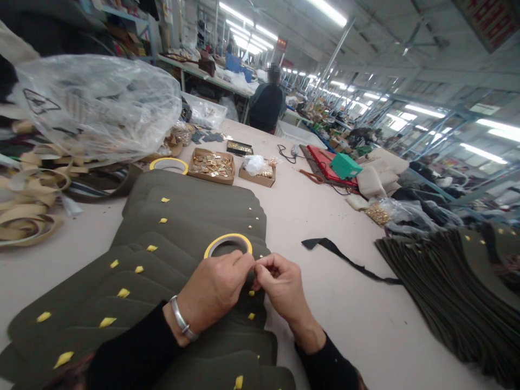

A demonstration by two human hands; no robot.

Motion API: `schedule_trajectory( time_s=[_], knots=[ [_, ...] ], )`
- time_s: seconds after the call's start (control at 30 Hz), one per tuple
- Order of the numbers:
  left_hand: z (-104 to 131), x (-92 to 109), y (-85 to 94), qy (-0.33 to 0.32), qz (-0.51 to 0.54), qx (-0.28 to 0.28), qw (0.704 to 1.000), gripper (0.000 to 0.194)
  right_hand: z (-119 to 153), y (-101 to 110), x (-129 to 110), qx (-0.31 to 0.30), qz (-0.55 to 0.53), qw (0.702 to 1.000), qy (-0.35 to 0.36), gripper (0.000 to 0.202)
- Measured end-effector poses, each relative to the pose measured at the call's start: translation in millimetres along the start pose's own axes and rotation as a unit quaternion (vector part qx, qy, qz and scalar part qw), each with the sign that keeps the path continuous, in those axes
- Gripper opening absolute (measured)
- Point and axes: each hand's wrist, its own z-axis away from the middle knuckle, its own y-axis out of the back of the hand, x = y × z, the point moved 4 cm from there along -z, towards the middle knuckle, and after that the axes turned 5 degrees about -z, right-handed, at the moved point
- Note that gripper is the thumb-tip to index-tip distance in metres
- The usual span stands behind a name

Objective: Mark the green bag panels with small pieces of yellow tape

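A roll of yellow tape (pixel 228 236) stands out from behind my left hand (pixel 217 290), whose fingers are closed on it. My right hand (pixel 280 281) is pinched beside the left fingertips; whatever lies between its fingers is too small to make out. Both hands are over overlapping dark olive panels (pixel 195 211). Small yellow tape pieces (pixel 123 293) dot the panels, and a few small shiny studs (pixel 251 227) show near their right edge.
Behind the panels are a box of gold metal parts (pixel 212 167), a smaller box (pixel 258 172) and another tape roll (pixel 169 166). A black strip (pixel 349 260) and stacked dark panels (pixel 450 287) lie right. A large plastic bag (pixel 101 108) is left; a person (pixel 267 103) sits beyond.
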Motion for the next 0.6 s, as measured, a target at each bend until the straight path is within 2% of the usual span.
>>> schedule_trajectory(
  time_s=[0.07, 0.17, 0.23, 0.3, 0.37, 0.43, 0.6],
  knots=[
    [1, 4, 2.4, -0.016, -0.008, 0.042, 0.999, 0.021, -4, -1, 7, 0.002, -0.074, 0.995, -0.07, 0.012],
    [3, 10, 5.5, -0.031, -0.012, 0.073, 0.997, 0.019, -14, 9, 20, 0.049, -0.112, 0.986, -0.115, 0.018],
    [4, 10, 4.6, -0.025, -0.032, 0.044, 0.998, 0.017, -21, 19, 29, 0.055, -0.111, 0.982, -0.142, 0.023],
    [4, 9, 0.4, -0.014, -0.066, -0.025, 0.997, 0.015, -25, 27, 36, 0.023, -0.08, 0.985, -0.154, 0.026],
    [5, 7, -4.3, -0.007, -0.092, -0.095, 0.991, 0.015, -28, 32, 39, -0.015, -0.028, 0.989, -0.144, 0.028],
    [6, 5, -7.9, -0.003, -0.099, -0.14, 0.985, 0.016, -29, 33, 39, -0.026, 0.032, 0.993, -0.112, 0.027],
    [10, 5, -13.1, 0.007, -0.095, -0.172, 0.98, 0.018, -28, 26, 28, -0.021, 0.178, 0.984, -0.003, 0.021]
  ],
)
